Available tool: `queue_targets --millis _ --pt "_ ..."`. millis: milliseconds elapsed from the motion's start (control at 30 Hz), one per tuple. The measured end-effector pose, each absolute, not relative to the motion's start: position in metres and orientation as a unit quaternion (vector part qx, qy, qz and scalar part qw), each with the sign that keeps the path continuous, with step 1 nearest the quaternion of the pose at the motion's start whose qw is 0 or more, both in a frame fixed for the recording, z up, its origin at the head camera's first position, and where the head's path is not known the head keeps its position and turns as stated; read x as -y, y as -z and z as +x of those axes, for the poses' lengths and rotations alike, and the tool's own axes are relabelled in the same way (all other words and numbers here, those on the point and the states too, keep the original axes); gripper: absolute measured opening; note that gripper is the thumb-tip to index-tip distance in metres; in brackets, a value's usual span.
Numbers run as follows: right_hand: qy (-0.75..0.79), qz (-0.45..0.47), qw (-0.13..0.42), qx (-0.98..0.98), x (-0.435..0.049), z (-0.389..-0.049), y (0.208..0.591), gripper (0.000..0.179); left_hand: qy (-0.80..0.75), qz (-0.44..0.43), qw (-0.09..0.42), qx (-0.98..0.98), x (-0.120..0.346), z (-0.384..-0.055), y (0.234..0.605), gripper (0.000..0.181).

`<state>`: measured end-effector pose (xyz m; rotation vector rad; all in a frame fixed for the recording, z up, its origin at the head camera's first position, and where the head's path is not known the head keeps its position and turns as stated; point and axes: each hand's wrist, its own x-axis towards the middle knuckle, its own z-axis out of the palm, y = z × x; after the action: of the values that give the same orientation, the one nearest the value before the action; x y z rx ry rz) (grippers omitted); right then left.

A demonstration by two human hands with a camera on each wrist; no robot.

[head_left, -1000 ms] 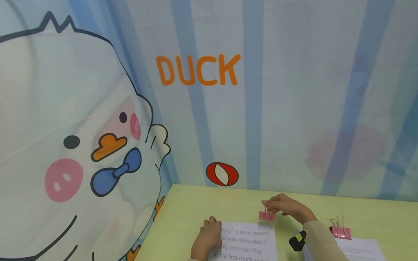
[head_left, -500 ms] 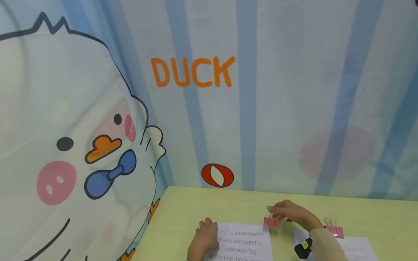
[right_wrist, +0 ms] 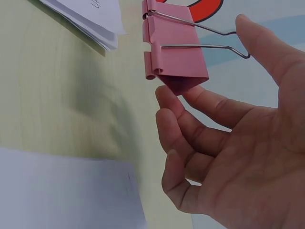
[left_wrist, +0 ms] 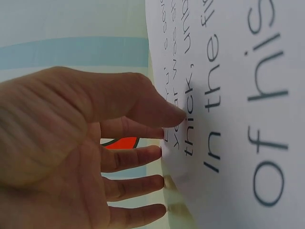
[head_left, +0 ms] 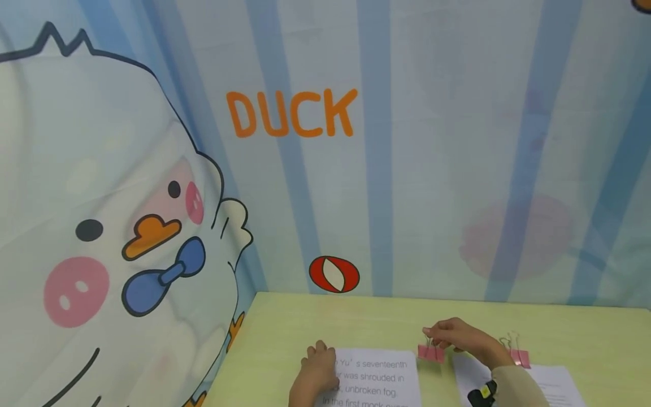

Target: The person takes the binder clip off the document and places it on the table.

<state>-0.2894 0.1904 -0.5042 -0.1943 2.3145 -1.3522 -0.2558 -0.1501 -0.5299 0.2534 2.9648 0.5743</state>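
In the head view my left hand [head_left: 316, 367] lies at the top left corner of a printed paper stack [head_left: 376, 376]. The left wrist view shows its thumb over the page's printed lines and its fairly straight fingers reaching to the paper's edge. My right hand [head_left: 460, 336] holds a pink binder clip [head_left: 430, 353] just right of that stack. Seen from the right wrist, the thumb presses the wire handles [right_wrist: 205, 46] while fingers sit behind the pink body. The clip hangs above the table, apart from the papers, with nothing in its mouth.
A second paper stack [head_left: 554, 381] lies on the right, with another pink binder clip [head_left: 520, 358] at its top edge. The pale yellow table [head_left: 285, 319] meets a cartoon-printed cloth backdrop [head_left: 422, 169] behind and on the left.
The head view has shifted slightly, moving the scene left. Relative to the left-hand paper stack, my right hand has carried the clip rightward and nearer. My left hand stays at the stack's corner.
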Motion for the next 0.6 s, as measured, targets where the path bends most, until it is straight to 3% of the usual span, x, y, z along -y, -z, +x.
queue_targets --millis 600 --pt "0.516 -0.09 0.216 -0.824 -0.194 -0.28 0.528 0.046 -0.182 0.088 0.048 -0.978 0.152 -0.256 0.534 0.043"
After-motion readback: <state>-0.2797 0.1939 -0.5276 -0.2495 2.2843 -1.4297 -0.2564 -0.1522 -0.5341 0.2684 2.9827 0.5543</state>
